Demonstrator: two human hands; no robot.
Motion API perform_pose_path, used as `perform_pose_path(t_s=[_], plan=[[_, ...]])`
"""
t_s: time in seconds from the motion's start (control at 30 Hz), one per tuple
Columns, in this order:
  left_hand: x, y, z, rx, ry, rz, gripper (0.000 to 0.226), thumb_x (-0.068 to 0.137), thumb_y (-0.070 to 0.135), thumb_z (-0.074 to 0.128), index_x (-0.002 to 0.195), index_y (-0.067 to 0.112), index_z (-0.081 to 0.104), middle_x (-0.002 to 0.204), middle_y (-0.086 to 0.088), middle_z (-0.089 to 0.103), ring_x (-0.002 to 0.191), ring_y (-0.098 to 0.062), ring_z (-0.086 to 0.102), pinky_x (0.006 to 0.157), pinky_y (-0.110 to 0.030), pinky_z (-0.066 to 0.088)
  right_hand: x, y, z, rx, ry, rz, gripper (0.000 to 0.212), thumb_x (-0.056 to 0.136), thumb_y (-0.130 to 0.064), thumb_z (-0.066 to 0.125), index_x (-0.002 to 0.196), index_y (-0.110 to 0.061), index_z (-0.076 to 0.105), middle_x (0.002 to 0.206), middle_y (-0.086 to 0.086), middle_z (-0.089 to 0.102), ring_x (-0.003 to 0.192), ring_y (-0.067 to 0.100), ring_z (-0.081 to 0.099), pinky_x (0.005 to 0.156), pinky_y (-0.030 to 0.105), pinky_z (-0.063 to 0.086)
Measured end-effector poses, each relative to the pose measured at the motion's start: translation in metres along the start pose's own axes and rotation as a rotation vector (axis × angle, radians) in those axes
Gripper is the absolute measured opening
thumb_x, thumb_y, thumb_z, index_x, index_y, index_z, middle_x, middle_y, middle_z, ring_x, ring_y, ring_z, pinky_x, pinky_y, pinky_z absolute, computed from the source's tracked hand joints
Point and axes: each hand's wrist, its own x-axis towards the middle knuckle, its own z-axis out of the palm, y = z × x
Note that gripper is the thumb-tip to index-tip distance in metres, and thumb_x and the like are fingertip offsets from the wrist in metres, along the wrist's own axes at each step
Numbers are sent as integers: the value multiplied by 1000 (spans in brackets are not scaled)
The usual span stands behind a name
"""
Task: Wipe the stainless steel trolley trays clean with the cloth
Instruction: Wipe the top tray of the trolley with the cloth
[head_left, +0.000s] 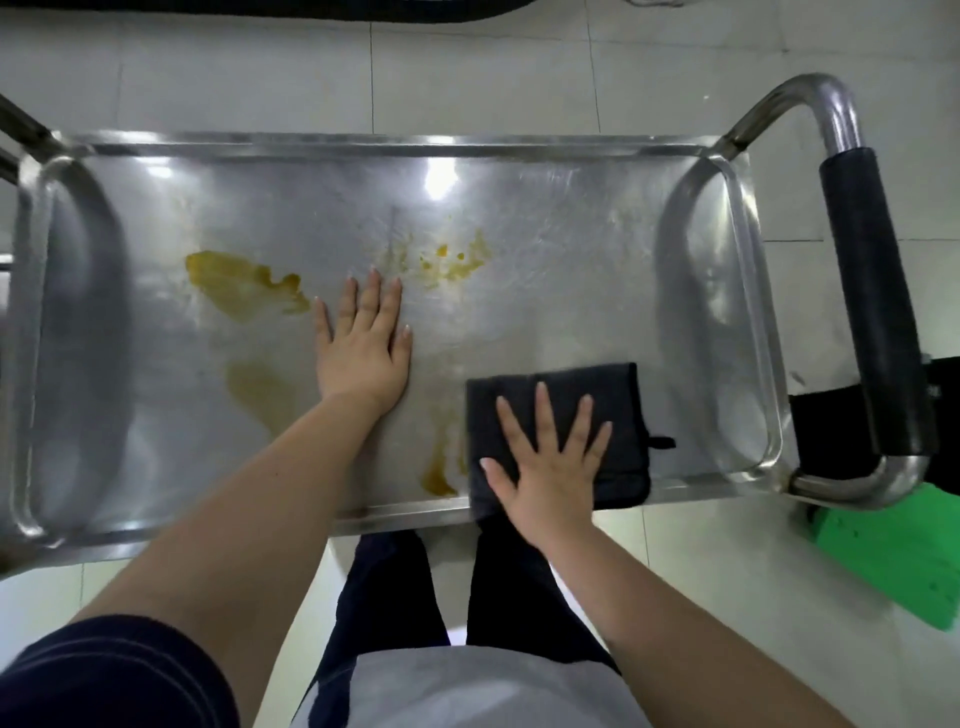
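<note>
No legible text or labels.

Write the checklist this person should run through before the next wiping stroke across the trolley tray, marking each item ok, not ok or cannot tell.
1. Right hand flat on the black cloth: ok.
2. Cloth lying on the tray, near its front edge: ok.
3. Left hand steadying the tray, clear of the yellow stains: ok.
4. Tray clean: not ok; the large yellow smear, the yellow splatter and the streak beside the cloth remain.
5. Cloth damp: cannot tell.
</note>
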Motion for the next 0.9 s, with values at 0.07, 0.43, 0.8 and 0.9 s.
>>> perform_pose_path(t_s=[0.07,0.43,0.8,0.9], plan=[[0,-1,-5,-19,-41,12,60,102,44,21,156,31,-2,164,6,-9,150,-18,-12,118,-49,-13,-4,-52,8,7,3,-43,70,92,-70,28,155,-42,15,164,6,11,144,54,-2,110,73,-1],[60,-89,-39,-31,-16,47,57,103,43,24,157,31,9,165,2,0,151,-24,-6,119,-52,-6,3,-50,3,-90,-19,-173,70,90,-74,29,153,-47,15,165,1,6,144,54,-3,108,76,-1],[67,-100,-24,-11,56,68,57,102,50,12,156,36,2,164,4,-3,151,-21,-6,119,-53,-8,262,-67,-66,-62,4,14,74,80,-84,3,148,-56,-7,165,-5,-9,145,48,-13,111,69,-11],[68,-100,-25,-11,55,66,57,101,51,10,155,38,-2,164,5,-6,150,-19,-9,119,-52,-8,282,-72,-70,-82,-10,18,74,82,-83,3,149,-54,-8,164,-5,-11,145,46,-15,112,67,-12]])
